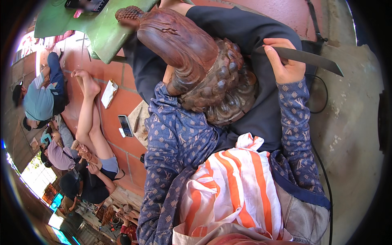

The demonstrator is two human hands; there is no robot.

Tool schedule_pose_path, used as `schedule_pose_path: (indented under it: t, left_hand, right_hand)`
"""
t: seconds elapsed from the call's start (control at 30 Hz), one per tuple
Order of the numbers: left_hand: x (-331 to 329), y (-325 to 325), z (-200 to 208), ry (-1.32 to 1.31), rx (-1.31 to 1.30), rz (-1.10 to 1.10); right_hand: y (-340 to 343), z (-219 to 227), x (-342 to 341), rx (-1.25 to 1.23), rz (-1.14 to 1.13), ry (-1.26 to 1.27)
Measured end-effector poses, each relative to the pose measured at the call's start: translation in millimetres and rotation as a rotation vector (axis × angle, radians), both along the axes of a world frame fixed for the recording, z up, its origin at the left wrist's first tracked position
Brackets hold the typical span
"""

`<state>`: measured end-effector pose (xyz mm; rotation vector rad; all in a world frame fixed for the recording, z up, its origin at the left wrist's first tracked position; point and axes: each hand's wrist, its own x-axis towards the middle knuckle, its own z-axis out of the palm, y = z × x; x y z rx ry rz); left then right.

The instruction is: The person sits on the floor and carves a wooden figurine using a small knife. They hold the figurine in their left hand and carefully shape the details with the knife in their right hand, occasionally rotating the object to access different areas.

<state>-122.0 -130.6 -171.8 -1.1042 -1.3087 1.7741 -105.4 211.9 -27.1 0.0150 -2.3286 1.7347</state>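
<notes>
A carved dark reddish-brown wooden statue (183, 49) lies tilted across my lap, its knobbly-haired head toward the upper left. Its lower part is a carved base (230, 98) with rounded, petal-like shapes. To the right of the statue, my right hand (286, 61) is raised and closed, pinching a long flat dark strip (314, 59) with a slanted end, like a blade. The strip points right and is apart from the wood. My left forearm reaches under the statue; only a bit of my left hand (168, 74) shows beside it, and its fingers are hidden.
A green table (98, 28) stands at the upper left. On the red tiles to the left lie a phone (125, 125), a slim wooden-looking tool (138, 119) and a white packet (109, 94). Several people sit farther left. A black cable (322, 163) runs along my right side.
</notes>
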Motion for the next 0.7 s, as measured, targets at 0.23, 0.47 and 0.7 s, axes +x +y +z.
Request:
schedule_pose_path:
  t: [0.23, 0.47, 0.7]
  left_hand:
    - [7.5, 14.1, 17.0, -0.062, -0.189, 0.112]
    - [3.7, 15.1, 20.7, -0.084, -0.193, 0.064]
    - [-4.7, 7.1, 23.2, -0.064, -0.044, -0.060]
  right_hand:
    - [1.1, -0.2, -0.5, 0.018, 0.009, -0.003]
    - [3.0, -2.9, -1.7, 0.027, 0.016, 0.027]
    - [3.4, -6.1, -3.6, 0.060, 0.029, 0.090]
